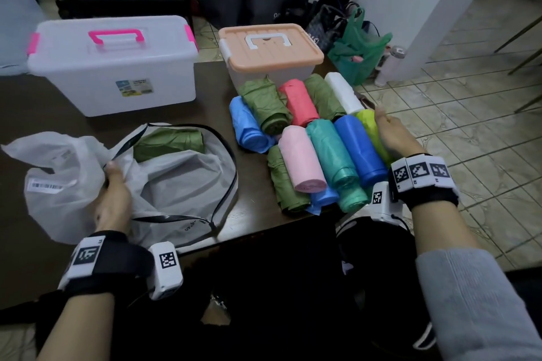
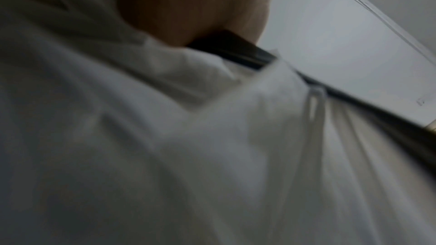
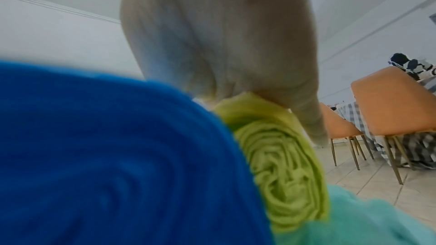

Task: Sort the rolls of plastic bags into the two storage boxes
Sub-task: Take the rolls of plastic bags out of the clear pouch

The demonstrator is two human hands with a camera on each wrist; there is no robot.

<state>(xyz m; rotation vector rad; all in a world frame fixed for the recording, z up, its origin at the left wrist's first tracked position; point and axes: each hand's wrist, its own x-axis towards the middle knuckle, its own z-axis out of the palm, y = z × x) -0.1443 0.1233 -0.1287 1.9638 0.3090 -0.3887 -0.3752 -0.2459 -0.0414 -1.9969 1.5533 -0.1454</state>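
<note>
- head view: the left hand [image 1: 113, 199] pinches the rim of a white drawstring bag [image 1: 176, 179] lying on the near left of the tabletop [image 1: 211, 105]; one olive roll [image 1: 168, 141] is inside it.
- head view: the right hand [image 1: 391, 133] lies on the lime roll [image 1: 370, 126] at the right edge of a pile of rolls on the right; how its fingers close here i cannot tell.
- head view: beside the lime roll lie a dark blue roll [image 1: 359, 149], a teal roll [image 1: 333, 152] and a pink roll [image 1: 300, 160], touching side by side.
- head view: both boxes stand at the far side with lids on: the clear box [image 1: 114, 67] with pink handle to the left, the peach-lidded box [image 1: 269, 50] just behind the pile.
- left wrist view: blurred; the thumb [image 2: 188, 6] presses white bag fabric [image 2: 165, 137] and a dark cord.
- right wrist view: fingers [image 3: 219, 34] curl over the top of the lime roll [image 3: 283, 174], with the dark blue roll [image 3: 106, 156] against it.
- judgement: the rolls look light, soft and squashy, their film slick; gripping round the middle should keep layers from telescoping.
</note>
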